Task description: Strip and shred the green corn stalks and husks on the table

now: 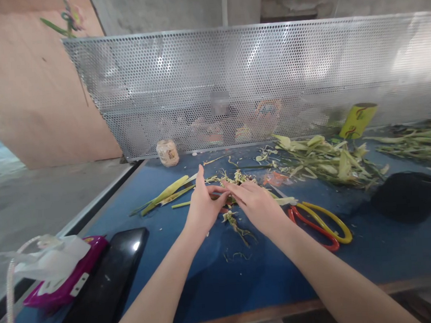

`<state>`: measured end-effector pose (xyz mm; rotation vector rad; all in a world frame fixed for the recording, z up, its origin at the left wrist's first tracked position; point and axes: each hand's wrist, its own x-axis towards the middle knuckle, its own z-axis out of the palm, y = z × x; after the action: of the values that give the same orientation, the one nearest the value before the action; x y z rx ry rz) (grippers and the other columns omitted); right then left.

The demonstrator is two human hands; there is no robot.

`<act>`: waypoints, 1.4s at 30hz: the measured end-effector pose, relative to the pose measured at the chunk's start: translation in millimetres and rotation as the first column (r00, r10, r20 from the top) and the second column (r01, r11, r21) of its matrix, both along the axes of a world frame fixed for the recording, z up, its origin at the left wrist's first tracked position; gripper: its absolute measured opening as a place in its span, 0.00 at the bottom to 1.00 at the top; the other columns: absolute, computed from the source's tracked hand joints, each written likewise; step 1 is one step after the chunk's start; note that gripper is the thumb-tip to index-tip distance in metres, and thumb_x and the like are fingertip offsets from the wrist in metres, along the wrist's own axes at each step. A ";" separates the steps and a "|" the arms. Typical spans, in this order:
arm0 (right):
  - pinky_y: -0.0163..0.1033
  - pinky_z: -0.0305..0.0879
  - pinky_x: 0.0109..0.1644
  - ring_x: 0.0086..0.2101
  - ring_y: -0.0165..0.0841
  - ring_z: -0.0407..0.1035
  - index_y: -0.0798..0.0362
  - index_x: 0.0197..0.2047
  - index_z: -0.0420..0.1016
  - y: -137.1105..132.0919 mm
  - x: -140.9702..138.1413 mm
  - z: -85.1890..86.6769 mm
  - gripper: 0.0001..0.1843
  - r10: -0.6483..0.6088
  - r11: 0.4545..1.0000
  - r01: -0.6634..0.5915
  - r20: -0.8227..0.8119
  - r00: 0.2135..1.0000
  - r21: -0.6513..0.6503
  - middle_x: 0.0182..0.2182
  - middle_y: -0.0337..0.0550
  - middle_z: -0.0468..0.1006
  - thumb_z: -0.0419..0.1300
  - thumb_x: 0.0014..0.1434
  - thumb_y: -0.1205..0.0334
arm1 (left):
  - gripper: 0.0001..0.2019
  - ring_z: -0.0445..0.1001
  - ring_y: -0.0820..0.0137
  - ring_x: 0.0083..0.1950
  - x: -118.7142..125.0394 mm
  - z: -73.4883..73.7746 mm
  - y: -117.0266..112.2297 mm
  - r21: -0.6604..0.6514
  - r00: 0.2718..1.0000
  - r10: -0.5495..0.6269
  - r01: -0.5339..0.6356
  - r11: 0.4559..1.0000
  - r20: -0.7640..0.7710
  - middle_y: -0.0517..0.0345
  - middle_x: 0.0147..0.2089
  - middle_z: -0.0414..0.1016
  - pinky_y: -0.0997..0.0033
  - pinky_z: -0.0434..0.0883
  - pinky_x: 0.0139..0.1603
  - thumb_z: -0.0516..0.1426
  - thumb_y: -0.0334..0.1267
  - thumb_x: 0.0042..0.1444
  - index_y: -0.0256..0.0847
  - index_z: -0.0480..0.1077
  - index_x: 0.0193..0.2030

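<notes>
My left hand (pixel 203 204) and my right hand (pixel 254 202) meet over the middle of the blue table (pixel 209 290), fingertips close together. The left thumb and a finger curl inward, while another left finger points up. Fingers of the right hand press together near the left thumb. Whatever lies between them is hidden. Beneath and behind the hands are pale plant scraps (pixel 239 178), with a thin stalk (pixel 180 205) to the left. A frayed, root-like scrap (pixel 238 225) lies in front. Scissors with red and yellow handles (pixel 325 225) rest beside my right wrist.
Green husk strips (pixel 329 161) pile up at the right, near a yellow cylinder (pixel 358 121) and a black rounded object (pixel 408 197). Yellow-green leaves (pixel 166 194) and a whitish roll (pixel 167 153) lie left. A phone-like black slab (pixel 102 287) adjoins a purple power strip (pixel 92 256). Perforated metal panel (pixel 181 95) stands behind.
</notes>
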<state>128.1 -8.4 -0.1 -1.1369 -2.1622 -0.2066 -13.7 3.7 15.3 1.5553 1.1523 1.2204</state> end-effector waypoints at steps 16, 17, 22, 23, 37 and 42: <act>0.42 0.66 0.38 0.37 0.36 0.67 0.51 0.55 0.63 2.7 1.3 -1.4 0.23 -0.050 0.999 0.050 -0.072 0.996 -0.003 0.36 0.49 0.74 0.47 0.56 0.72 | 0.46 0.72 0.70 0.25 2.6 6.8 -1.4 -0.193 0.993 -0.013 0.035 0.981 0.115 0.52 0.34 0.74 0.70 0.72 0.21 0.55 0.32 0.50 0.39 0.22 0.63; 0.42 0.66 0.38 0.37 0.36 0.67 0.51 0.55 0.63 2.7 1.2 -1.4 0.23 -0.053 0.999 0.052 -0.073 0.996 -0.011 0.36 0.49 0.74 0.47 0.56 0.72 | 0.47 0.72 0.70 0.26 2.9 6.8 -1.3 -0.193 0.994 -0.014 0.036 0.981 0.111 0.52 0.33 0.74 0.70 0.72 0.21 0.56 0.33 0.49 0.38 0.22 0.63; 0.43 0.66 0.39 0.37 0.36 0.67 0.50 0.55 0.62 2.6 1.3 -1.3 0.24 -0.059 0.998 0.056 -0.085 0.995 -0.040 0.36 0.48 0.74 0.48 0.55 0.73 | 0.50 0.72 0.69 0.27 3.2 6.1 -1.7 -0.180 0.996 -0.015 0.030 0.983 0.088 0.58 0.28 0.71 0.73 0.71 0.20 0.58 0.27 0.45 0.38 0.23 0.63; 0.43 0.66 0.39 0.37 0.36 0.67 0.49 0.55 0.62 2.4 1.2 -0.9 0.24 -0.056 0.998 0.052 -0.088 0.994 -0.046 0.36 0.48 0.74 0.48 0.55 0.73 | 0.49 0.72 0.69 0.26 3.2 6.3 -2.0 -0.183 0.996 -0.011 0.027 0.983 0.085 0.59 0.28 0.71 0.73 0.70 0.19 0.58 0.27 0.45 0.38 0.24 0.63; 0.39 0.68 0.38 0.31 0.31 0.71 0.51 0.44 0.73 9.1 -2.4 1.1 0.17 -0.050 0.937 -0.181 -0.626 0.778 -0.299 0.27 0.40 0.78 0.56 0.49 0.68 | 0.44 0.71 0.71 0.23 1.0 0.3 2.3 -0.271 0.998 0.024 -0.006 0.962 0.062 0.59 0.26 0.70 0.70 0.71 0.24 0.54 0.26 0.48 0.32 0.25 0.62; 0.40 0.67 0.39 0.30 0.31 0.71 0.55 0.49 0.67 12.2 -3.6 2.5 0.22 -0.072 0.848 -0.331 -0.709 0.702 -0.413 0.26 0.41 0.77 0.56 0.47 0.69 | 0.46 0.71 0.70 0.26 -2.4 -4.4 8.6 -0.261 0.999 0.045 -0.043 0.964 0.003 0.54 0.31 0.72 0.69 0.71 0.29 0.55 0.29 0.47 0.28 0.23 0.62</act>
<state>124.5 3.8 2.4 -1.0736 -1.5891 0.8220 -16.1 12.4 10.9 1.3317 1.2916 1.0546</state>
